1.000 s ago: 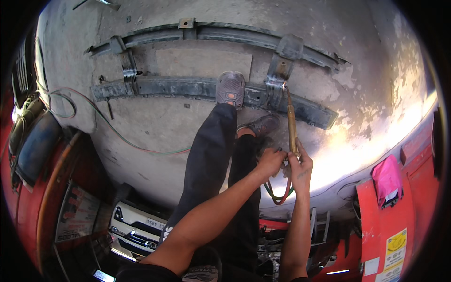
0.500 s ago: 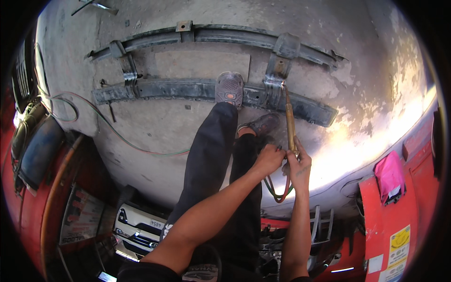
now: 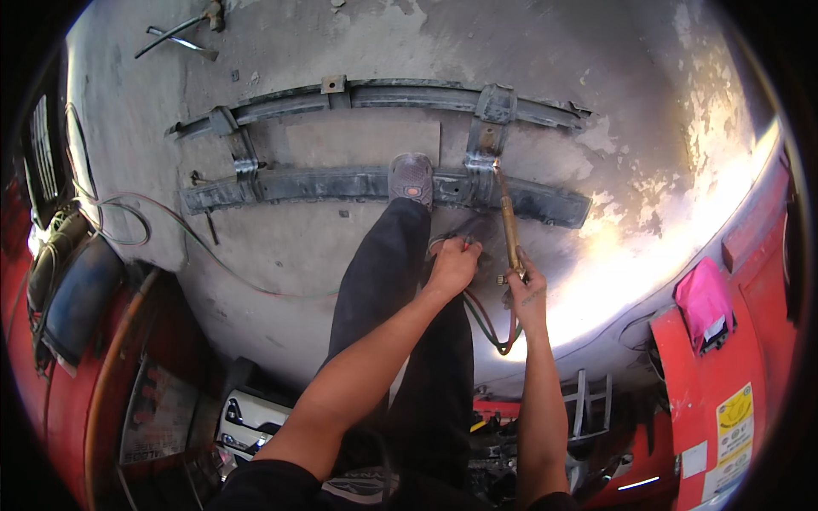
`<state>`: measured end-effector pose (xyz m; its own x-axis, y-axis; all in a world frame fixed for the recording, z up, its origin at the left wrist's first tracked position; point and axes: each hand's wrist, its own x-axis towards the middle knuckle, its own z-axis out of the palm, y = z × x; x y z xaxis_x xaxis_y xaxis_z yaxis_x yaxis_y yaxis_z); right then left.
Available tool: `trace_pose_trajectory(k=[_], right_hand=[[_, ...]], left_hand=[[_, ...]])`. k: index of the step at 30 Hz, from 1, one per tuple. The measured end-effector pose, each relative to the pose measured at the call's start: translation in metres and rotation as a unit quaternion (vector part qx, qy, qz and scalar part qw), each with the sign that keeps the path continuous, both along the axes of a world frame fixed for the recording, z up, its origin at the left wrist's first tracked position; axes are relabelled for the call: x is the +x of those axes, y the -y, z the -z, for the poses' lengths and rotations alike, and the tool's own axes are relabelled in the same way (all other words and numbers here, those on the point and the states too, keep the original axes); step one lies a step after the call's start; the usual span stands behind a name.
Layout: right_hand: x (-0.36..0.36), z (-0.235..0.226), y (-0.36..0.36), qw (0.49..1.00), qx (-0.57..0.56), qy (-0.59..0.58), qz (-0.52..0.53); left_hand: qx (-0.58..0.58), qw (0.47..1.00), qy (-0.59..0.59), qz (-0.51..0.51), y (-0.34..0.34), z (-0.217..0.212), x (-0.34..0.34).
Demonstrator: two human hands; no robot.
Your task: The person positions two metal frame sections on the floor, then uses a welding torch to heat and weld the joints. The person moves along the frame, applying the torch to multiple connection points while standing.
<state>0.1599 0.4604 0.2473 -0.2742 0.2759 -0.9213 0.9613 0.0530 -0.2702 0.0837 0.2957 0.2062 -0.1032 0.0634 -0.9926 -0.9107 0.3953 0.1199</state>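
Observation:
A brass gas torch (image 3: 509,230) is gripped near its valve end by my right hand (image 3: 528,289), fingers closed round it. Its tip meets the right bracket (image 3: 484,153) of a dark metal frame, where a small bright spot shows. Curled fingers close my left hand (image 3: 455,266) beside my right shin; what they hold, if anything, cannot be made out. Red and green hoses (image 3: 497,341) loop below the torch. The frame's near curved bar (image 3: 324,184) lies under my foot in a grey clog (image 3: 411,180); its far bar (image 3: 392,95) runs parallel.
On the floor at upper left lie a hammer (image 3: 213,15) and a metal bar (image 3: 181,43). The twin hose (image 3: 204,243) trails from a blue cylinder (image 3: 83,285) at left. A red cabinet (image 3: 694,366) with a pink bag (image 3: 705,305) stands at right.
My left hand has moved left, away from the torch's valve end. The right hand keeps the torch tip at the bracket. The whole view has shifted, with the frame now lower in it.

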Motion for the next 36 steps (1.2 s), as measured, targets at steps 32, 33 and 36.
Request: trace_pose_trajectory(k=[32,33,36], right_hand=[[-0.047,-0.01,-0.021,0.999,-0.031,0.031,0.026],[-0.049,-0.011,-0.022,0.998,-0.03,0.038,0.03],[-0.047,-0.016,-0.026,0.997,-0.038,0.032,0.051]], left_hand=[[-0.017,0.825,-0.291,0.484,0.135,-0.144,-0.045],[-0.019,0.823,-0.291,0.488,0.136,-0.146,-0.045],[-0.025,0.814,-0.28,0.509,0.133,-0.146,-0.04]])
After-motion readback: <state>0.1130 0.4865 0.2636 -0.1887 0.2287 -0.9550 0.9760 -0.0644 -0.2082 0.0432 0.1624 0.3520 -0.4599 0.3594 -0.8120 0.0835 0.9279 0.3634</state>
